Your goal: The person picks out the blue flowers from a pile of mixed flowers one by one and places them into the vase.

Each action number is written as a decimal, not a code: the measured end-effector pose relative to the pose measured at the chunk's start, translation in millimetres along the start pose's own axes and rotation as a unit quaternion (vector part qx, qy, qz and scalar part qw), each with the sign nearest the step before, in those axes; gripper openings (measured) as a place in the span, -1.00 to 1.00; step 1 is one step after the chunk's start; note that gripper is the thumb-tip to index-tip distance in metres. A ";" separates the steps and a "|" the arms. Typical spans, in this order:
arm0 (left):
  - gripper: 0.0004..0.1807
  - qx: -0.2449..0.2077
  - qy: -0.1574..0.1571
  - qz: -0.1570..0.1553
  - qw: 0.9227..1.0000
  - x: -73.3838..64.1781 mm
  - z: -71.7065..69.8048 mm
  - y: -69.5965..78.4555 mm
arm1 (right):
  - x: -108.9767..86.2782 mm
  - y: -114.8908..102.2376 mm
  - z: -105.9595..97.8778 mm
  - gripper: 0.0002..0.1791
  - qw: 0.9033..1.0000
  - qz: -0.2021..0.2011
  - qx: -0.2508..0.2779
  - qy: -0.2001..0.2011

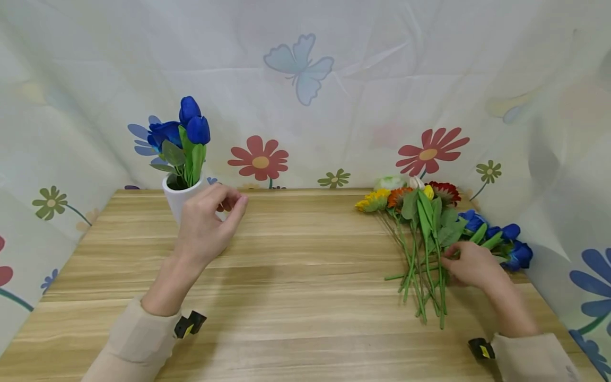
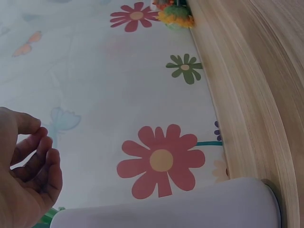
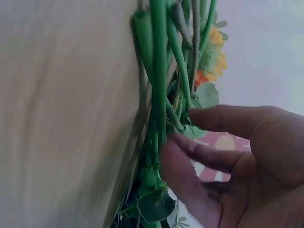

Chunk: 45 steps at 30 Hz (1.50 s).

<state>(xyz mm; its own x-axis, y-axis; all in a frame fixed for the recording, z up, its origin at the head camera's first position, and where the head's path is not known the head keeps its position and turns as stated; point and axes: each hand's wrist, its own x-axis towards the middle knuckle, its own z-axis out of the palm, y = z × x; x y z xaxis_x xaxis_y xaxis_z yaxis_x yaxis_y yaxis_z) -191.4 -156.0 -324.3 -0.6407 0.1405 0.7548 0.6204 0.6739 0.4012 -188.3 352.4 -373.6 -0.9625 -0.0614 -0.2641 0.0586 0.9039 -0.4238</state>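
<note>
My left hand (image 1: 205,220) hovers in front of a white vase (image 1: 174,199), its fingers loosely curled and holding nothing. Blue artificial flowers (image 1: 191,124) with green leaves stand in that vase. In the left wrist view the vase (image 2: 166,213) lies along the bottom edge, beside the hand (image 2: 26,171). Over on the right, my right hand (image 1: 477,265) is at the green stems (image 1: 420,281) of a pile of mixed artificial flowers. The right wrist view shows its thumb and fingers (image 3: 218,118) beside the stems (image 3: 159,71), with a gap between them; no firm grip shows.
Yellow (image 1: 372,201), orange (image 1: 398,197) and dark red (image 1: 446,193) blooms lie at the back of the pile. More blue flowers (image 1: 517,254) lie near the right edge of the wooden table (image 1: 296,329). A flower-printed curtain (image 1: 363,122) hangs behind.
</note>
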 end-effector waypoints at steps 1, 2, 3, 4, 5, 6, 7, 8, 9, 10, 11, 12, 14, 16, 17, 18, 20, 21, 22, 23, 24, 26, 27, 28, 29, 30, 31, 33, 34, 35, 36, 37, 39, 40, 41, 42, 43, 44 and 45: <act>-0.90 0.000 -0.001 -0.001 1.000 -0.2 0.4 0.0 | 0.8 -1.0 0.6 -0.59 1.000 -0.002 -0.010 0.002; -0.90 -0.001 -0.001 -0.001 1.000 -0.3 0.8 -0.1 | 1.4 -2.1 1.0 -0.57 1.000 -0.005 -0.020 0.006; -0.89 -0.001 -0.001 -0.001 1.000 -0.5 1.1 -0.1 | 2.2 -3.3 1.5 -0.54 0.999 -0.009 -0.030 0.010; -0.89 -0.001 -0.001 -0.002 1.000 -0.6 1.5 -0.2 | 3.0 -4.4 1.9 -0.53 0.999 -0.012 -0.037 0.014; -0.89 -0.002 -0.001 -0.002 1.000 -0.9 1.9 -0.4 | 3.8 -5.5 3.2 -0.54 0.999 -0.014 -0.039 0.014; -0.89 -0.003 -0.002 -0.002 1.000 -1.1 1.9 -0.4 | 4.9 -6.4 4.4 -0.55 0.999 -0.014 -0.041 0.011; -0.89 -0.003 -0.003 -0.002 1.000 -1.4 1.9 -0.4 | 6.0 -7.0 5.7 -0.57 0.999 -0.015 -0.042 0.007; -0.89 -0.003 -0.003 -0.003 1.000 -1.7 2.0 -0.5 | 7.0 -7.5 7.0 -0.58 0.999 -0.016 -0.043 0.005; -0.90 -0.003 -0.005 -0.003 1.000 -2.0 2.1 -0.6 | 7.5 -8.0 8.3 -0.60 0.999 -0.018 -0.041 0.003; -0.90 -0.002 -0.006 -0.003 1.000 -2.2 2.3 -0.7 | 8.3 -8.1 9.8 -0.60 0.999 -0.019 -0.038 0.002; -0.90 -0.002 -0.007 -0.004 1.000 -2.4 2.4 -0.7 | 8.9 -8.0 11.2 -0.59 0.999 -0.020 -0.033 0.001; -0.90 -0.001 -0.008 -0.005 1.000 -2.6 2.5 -0.7 | 9.3 -7.6 12.0 -0.58 0.999 -0.022 -0.028 0.003; -0.91 0.000 -0.010 -0.007 1.000 -2.6 2.9 -1.0 | 9.2 -7.3 12.8 -0.55 0.999 -0.033 -0.016 0.011; -0.91 0.000 -0.011 -0.008 1.000 -2.8 3.1 -0.9 | 9.6 -7.0 13.2 -0.53 0.999 -0.041 -0.007 0.016; -0.91 0.000 -0.012 -0.009 1.000 -2.9 3.1 -0.9 | 9.4 -7.0 13.0 -0.56 0.999 -0.046 -0.005 0.018; -0.91 0.000 -0.012 -0.009 1.000 -2.9 3.2 -0.8 | 9.3 -7.4 12.6 -0.60 0.998 -0.052 -0.005 0.020; -0.91 0.000 -0.012 -0.009 1.000 -2.8 3.2 -0.5 | 9.1 -8.8 11.5 -0.71 0.998 -0.063 -0.005 0.022; -0.91 -0.001 -0.013 -0.009 1.000 -2.8 3.5 -0.4 | 9.0 -10.0 11.0 -0.77 0.998 -0.066 -0.006 0.021; -0.91 -0.001 -0.013 -0.008 1.000 -2.9 3.6 -0.4 | 8.7 -11.1 10.5 -0.81 0.997 -0.071 -0.006 0.020; -0.91 -0.001 -0.014 -0.009 1.000 -2.9 3.8 -0.3 | 8.3 -12.4 10.1 -0.83 0.997 -0.077 -0.005 0.019; -0.91 -0.001 -0.015 -0.009 1.000 -3.0 4.1 -0.3 | 7.9 -13.8 9.9 -0.83 0.996 -0.082 -0.002 0.018; -0.91 -0.002 -0.016 -0.009 1.000 -3.2 4.6 -0.1 | 7.1 -16.8 10.0 -0.82 0.996 -0.089 0.004 0.015; -0.91 -0.002 -0.017 -0.010 1.000 -3.2 5.0 -0.1 | 6.5 -18.2 10.1 -0.82 0.996 -0.091 0.008 0.014; -0.91 -0.002 -0.018 -0.010 1.000 -3.2 5.4 0.0 | 6.4 -19.1 10.3 -0.82 0.996 -0.091 0.012 0.012; -0.91 -0.002 -0.019 -0.010 1.000 -3.2 5.8 0.1 | 6.2 -20.1 10.3 -0.81 0.996 -0.089 0.016 0.011; -0.91 -0.002 -0.019 -0.011 1.000 -3.2 6.2 0.3 | 6.3 -20.6 10.3 -0.79 0.996 -0.085 0.019 0.009; -0.91 -0.003 -0.020 -0.011 1.000 -3.2 6.1 0.3 | 7.0 -21.0 10.7 -0.77 0.997 -0.081 0.018 0.008; -0.91 -0.002 -0.021 -0.012 1.000 -3.5 6.1 0.2 | 9.1 -20.7 11.2 -0.71 0.997 -0.072 0.012 0.009; -0.91 -0.003 -0.021 -0.012 1.000 -3.6 6.1 0.1 | 10.6 -19.9 11.9 -0.69 0.998 -0.067 0.008 0.010; -0.91 -0.004 -0.021 -0.012 1.000 -3.6 6.0 0.0 | 11.7 -19.3 12.4 -0.66 0.998 -0.063 0.004 0.012; -0.91 -0.004 -0.021 -0.012 1.000 -3.6 5.8 -0.2 | 13.0 -18.4 13.3 -0.64 0.998 -0.059 0.000 0.015; -0.91 -0.004 -0.022 -0.013 1.000 -3.7 5.9 -0.5 | 14.0 -17.6 14.0 -0.63 0.998 -0.056 -0.004 0.019; -0.91 -0.005 -0.023 -0.013 1.000 -3.9 6.0 -1.1 | 15.6 -16.0 15.8 -0.63 0.998 -0.049 -0.006 0.025; -0.91 -0.006 -0.024 -0.014 1.000 -4.1 6.0 -1.4 | 16.0 -15.7 16.3 -0.64 0.998 -0.047 -0.005 0.028; -0.91 -0.007 -0.024 -0.014 1.000 -4.2 6.0 -1.6 | 16.2 -15.6 16.5 -0.65 0.999 -0.044 -0.002 0.031; -0.91 -0.007 -0.025 -0.015 1.000 -4.3 5.9 -1.9 | 16.3 -15.6 16.5 -0.66 0.999 -0.041 0.000 0.034; -0.92 -0.008 -0.026 -0.015 1.000 -4.5 5.9 -2.0 | 16.3 -15.7 16.1 -0.67 0.999 -0.036 0.003 0.034; -0.92 -0.008 -0.027 -0.015 0.999 -4.6 5.7 -2.0 | 16.4 -15.9 15.5 -0.68 0.999 -0.031 0.007 0.035; -0.92 -0.007 -0.027 -0.015 0.999 -4.6 5.6 -2.1 | 16.4 -16.3 14.7 -0.69 0.999 -0.025 0.010 0.034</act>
<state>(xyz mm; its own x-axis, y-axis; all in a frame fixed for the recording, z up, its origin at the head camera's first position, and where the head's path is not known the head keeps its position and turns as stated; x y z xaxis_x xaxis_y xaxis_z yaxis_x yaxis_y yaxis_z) -192.3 -153.9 -331.5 -0.6830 0.1594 0.7128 0.6062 0.6681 0.4315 -201.1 330.5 -383.7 -0.9803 -0.0766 -0.1823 0.0144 0.8920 -0.4519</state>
